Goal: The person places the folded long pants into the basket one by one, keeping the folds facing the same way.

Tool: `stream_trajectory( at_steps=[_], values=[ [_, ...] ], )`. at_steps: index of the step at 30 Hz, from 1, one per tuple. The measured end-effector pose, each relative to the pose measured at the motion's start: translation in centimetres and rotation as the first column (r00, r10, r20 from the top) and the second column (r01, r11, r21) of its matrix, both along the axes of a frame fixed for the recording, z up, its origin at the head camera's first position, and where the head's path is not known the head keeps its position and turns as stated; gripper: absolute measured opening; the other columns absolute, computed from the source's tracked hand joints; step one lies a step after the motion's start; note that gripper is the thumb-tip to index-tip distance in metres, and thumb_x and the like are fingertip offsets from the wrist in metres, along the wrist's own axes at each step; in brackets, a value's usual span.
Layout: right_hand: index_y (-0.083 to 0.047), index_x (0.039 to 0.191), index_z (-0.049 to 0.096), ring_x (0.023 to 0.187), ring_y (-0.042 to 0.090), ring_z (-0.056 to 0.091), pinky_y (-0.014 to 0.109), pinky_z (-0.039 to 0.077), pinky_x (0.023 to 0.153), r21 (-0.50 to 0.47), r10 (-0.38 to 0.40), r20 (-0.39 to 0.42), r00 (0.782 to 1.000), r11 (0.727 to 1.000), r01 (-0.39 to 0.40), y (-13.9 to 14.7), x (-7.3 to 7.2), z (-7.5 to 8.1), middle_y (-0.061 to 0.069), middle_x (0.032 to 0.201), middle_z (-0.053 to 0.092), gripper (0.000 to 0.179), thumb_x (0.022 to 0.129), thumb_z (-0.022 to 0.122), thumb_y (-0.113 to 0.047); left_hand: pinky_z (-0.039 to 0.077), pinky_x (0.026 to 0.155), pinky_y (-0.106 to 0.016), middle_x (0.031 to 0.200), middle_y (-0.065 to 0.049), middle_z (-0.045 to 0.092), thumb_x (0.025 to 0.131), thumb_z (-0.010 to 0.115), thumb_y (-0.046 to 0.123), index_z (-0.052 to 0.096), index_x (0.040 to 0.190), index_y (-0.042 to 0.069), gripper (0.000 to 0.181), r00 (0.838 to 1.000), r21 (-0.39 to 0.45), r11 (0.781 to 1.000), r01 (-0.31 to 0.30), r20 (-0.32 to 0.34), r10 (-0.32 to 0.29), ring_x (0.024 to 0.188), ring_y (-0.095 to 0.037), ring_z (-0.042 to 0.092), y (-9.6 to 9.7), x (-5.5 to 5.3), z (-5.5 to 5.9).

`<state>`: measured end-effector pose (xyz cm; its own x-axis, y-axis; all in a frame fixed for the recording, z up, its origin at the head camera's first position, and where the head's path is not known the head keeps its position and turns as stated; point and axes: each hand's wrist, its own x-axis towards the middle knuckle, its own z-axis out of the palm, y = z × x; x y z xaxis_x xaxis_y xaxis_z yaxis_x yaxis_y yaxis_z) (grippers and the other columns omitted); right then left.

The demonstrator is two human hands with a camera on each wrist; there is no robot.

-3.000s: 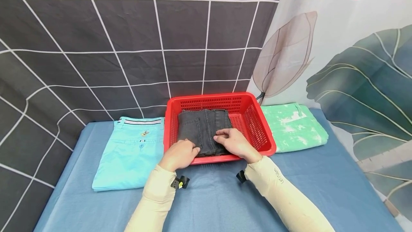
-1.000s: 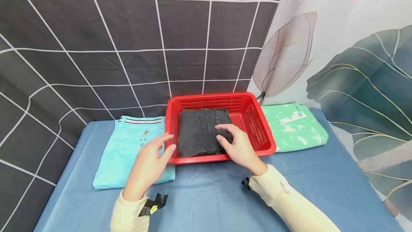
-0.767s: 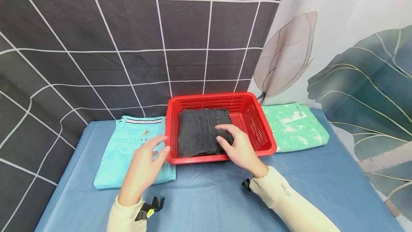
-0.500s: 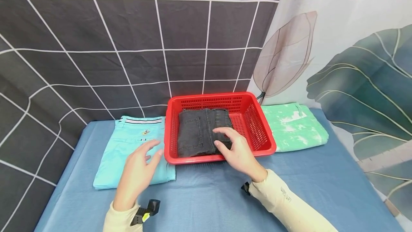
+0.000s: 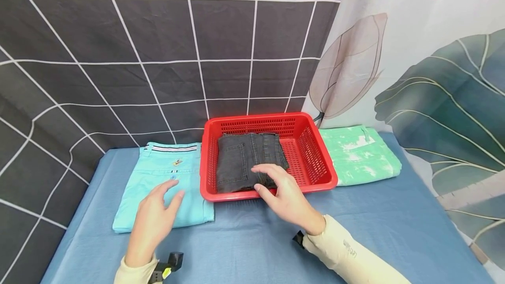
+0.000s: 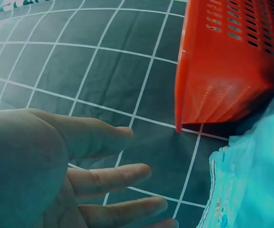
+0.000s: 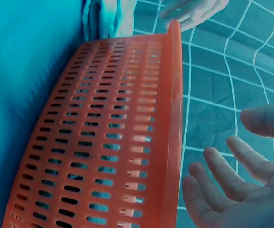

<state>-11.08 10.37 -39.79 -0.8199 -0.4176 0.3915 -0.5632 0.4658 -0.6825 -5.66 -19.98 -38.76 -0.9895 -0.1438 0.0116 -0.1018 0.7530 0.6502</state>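
Note:
In the head view, black folded jeans (image 5: pixel 232 161) lie in the left part of a red plastic basket (image 5: pixel 272 194). My right hand (image 5: pixel 286 196) hovers at the basket's front rim, fingers apart over the jeans' lower right corner and holding nothing. My left hand (image 5: pixel 154 214) is over the light blue folded pants (image 5: pixel 185 187) left of the basket, fingers spread, nothing between them. The left wrist view has that hand's fingers (image 6: pixel 108 178) in the air beside the basket wall (image 6: pixel 227 71). Loosely bent fingers (image 7: pixel 218 175) stand above the rim in the right wrist view.
Green and white folded pants (image 5: pixel 363 157) lie just right of the basket. All of it rests on a blue cloth surface (image 5: pixel 252 244). Behind hang a dark grid-patterned cloth (image 5: pixel 158 34) and a white leaf-print cloth (image 5: pixel 410 12).
Both hands have let go of the black jeans in the basket. My left hand has drawn back left and toward me, over the blue pants; the right has moved slightly toward me.

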Motion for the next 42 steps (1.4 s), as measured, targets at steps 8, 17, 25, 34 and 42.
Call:
stream_trajectory(
  at_steps=[8, 17, 25, 34, 42],
  values=[
    [-0.014, 0.126, 0.066, 0.123, 0.012, 0.057, 0.037, 0.047, 0.103, -0.002, 0.056, -0.001, 0.998, 0.998, -0.056, -0.6, 0.8, -0.2, -0.005, 0.129, 0.063, 0.034, 0.093, 0.072, -0.012, 0.031, 0.111, -0.062, 0.144, -0.036, 0.044, 0.101, 0.059, 0.022, 0.054, 0.138, -0.007, 0.048, 0.999, -0.09, 0.996, 0.002, 0.051, 0.003, 0.135, -0.05, 0.04, 0.2, 0.2, -1.3],
    [-0.012, 0.126, 0.064, 0.118, 0.009, 0.06, 0.032, 0.049, 0.099, -0.003, 0.175, -0.008, 0.985, 0.985, -0.175, -1.2, 1.7, -0.3, -0.003, 0.125, 0.064, 0.03, 0.096, 0.069, -0.015, 0.024, 0.112, -0.066, 0.146, -0.041, 0.036, 0.099, 0.059, 0.025, 0.049, 0.139, -0.012, 0.055, 0.985, -0.171, 0.984, -0.049, 0.155, 0.076, 0.139, -0.056, 0.027, -0.1, 0.1, -2.6],
    [-0.012, 0.126, 0.065, 0.116, 0.008, 0.061, 0.031, 0.05, 0.098, 0.022, 0.259, 0.037, 0.965, 0.965, -0.26, -1.8, 2.6, -0.5, -0.006, 0.124, 0.065, 0.029, 0.097, 0.068, -0.013, 0.02, 0.11, -0.072, 0.146, -0.049, 0.024, 0.102, 0.053, 0.039, 0.041, 0.143, -0.016, 0.069, 0.964, -0.215, 0.976, -0.019, 0.255, 0.075, 0.136, -0.066, 0.019, -0.4, 0.1, -3.8],
    [-0.016, 0.128, 0.063, 0.122, 0.005, 0.056, 0.028, 0.044, 0.105, 0.093, 0.365, 0.098, 0.926, 0.923, -0.374, -3.0, 3.5, -2.0, -0.006, 0.127, 0.064, 0.03, 0.098, 0.065, -0.015, 0.015, 0.099, -0.084, 0.146, -0.052, 0.016, 0.1, 0.054, 0.05, 0.036, 0.153, -0.001, 0.075, 0.941, -0.244, 0.97, -0.012, 0.324, 0.093, 0.136, -0.071, 0.008, 0.5, 0.0, -4.6],
    [-0.011, 0.138, 0.059, 0.129, 0.011, 0.053, 0.032, 0.044, 0.106, 0.244, 0.367, 0.214, 0.905, 0.877, -0.413, -5.0, 4.1, -3.8, -0.001, 0.136, 0.06, 0.04, 0.099, 0.064, -0.019, 0.014, 0.098, -0.085, 0.146, -0.053, 0.015, 0.1, 0.055, 0.047, 0.044, 0.151, 0.004, 0.067, 0.938, -0.296, 0.955, -0.001, 0.331, 0.104, 0.135, -0.072, 0.007, 0.9, 0.0, -5.1]
  ],
)
